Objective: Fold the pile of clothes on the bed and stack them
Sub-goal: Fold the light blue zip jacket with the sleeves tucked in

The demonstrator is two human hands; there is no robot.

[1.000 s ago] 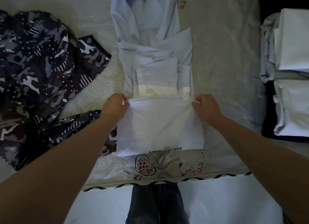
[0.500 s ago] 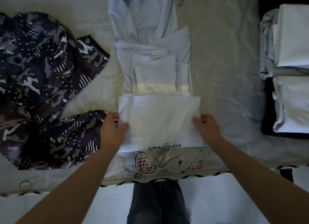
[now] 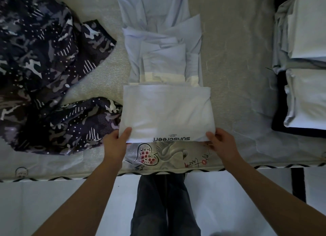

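Note:
A pale blue garment (image 3: 164, 56) lies lengthwise down the middle of the bed, its near end folded up into a flat white-blue panel (image 3: 166, 112) printed "sunscreen". My left hand (image 3: 115, 144) grips the panel's near left corner, thumb on top. My right hand (image 3: 222, 144) holds the near right corner the same way. A crumpled dark camouflage garment (image 3: 44, 77) lies to the left, touching the panel's left edge. Folded pale clothes (image 3: 307, 59) sit stacked at the right.
The bed's near edge (image 3: 158, 172) with a black-and-white trim runs across in front of me, with printed heart and bird designs. A black item (image 3: 282, 116) lies under the right stack. My dark trousers and the pale floor show below.
Both hands slid from the fold's far corners down along its sides to the near corners. The folded panel now lies flat on the garment.

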